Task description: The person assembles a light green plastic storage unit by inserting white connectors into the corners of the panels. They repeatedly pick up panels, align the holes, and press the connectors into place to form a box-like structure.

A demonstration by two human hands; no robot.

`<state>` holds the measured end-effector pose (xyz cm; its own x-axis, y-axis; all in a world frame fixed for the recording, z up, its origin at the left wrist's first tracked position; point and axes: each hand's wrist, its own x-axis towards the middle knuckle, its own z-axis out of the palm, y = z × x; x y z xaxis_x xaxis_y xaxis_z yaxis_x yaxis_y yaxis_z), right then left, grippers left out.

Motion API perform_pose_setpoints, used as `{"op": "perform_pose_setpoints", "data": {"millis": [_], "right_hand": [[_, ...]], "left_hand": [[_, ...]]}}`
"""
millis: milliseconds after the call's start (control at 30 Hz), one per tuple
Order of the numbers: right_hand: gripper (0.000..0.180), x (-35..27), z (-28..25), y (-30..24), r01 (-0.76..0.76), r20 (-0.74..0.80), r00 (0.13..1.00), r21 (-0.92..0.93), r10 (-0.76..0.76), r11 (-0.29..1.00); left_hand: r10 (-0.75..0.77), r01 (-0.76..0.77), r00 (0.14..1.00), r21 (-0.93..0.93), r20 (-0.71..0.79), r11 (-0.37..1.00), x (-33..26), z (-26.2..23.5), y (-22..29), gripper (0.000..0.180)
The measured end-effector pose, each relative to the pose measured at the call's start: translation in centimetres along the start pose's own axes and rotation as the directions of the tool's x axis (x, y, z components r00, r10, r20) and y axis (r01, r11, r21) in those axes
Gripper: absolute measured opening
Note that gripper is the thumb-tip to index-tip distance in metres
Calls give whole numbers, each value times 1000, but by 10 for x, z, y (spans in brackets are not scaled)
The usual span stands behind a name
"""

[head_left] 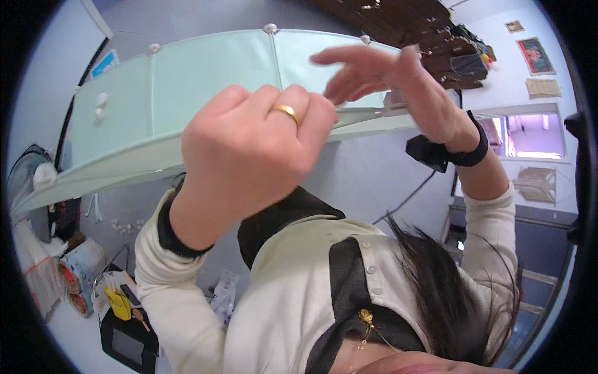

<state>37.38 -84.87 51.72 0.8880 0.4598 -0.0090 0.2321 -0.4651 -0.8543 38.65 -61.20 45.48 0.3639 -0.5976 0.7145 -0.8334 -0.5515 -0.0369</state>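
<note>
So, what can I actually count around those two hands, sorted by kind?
Hands: 2, left hand in a fist, right hand with its fingers spread
Gold ring: 1
Black wrist strap: 1
Pale green panel behind the hands: 1
Total: 5

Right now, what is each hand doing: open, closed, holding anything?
Left hand: closed in a fist in front of the pale green panel; whether it grips anything cannot be told.
Right hand: open, fingers spread, holding nothing visible.
</note>
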Motion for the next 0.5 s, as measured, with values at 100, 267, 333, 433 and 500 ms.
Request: {"op": "perform_pose_setpoints", "data": {"millis": [100,267,333,433,500], "right_hand": [[79,6,8,-5,-92,27,995,-56,94,994],[66,5,9,-13,-76,36,996,-215,85,974],[59,5,10,-13,-57,37,997,-179,65,982],[74,7,10,-12,-47,90,993,-283,76,958],[74,6,7,-10,-47,86,993,-355,83,933]], "left_hand": [[-3,2,1000,-23,-26,1000,0,4,2,18],[48,-48,999,-19,-24,999,3,5,0,13],[72,-72,997,-13,-4,997,3,5,2,13],[55,-55,998,4,-30,998,2,9,3,13],[72,-72,995,3,-62,997,4,15,2,14]]}}
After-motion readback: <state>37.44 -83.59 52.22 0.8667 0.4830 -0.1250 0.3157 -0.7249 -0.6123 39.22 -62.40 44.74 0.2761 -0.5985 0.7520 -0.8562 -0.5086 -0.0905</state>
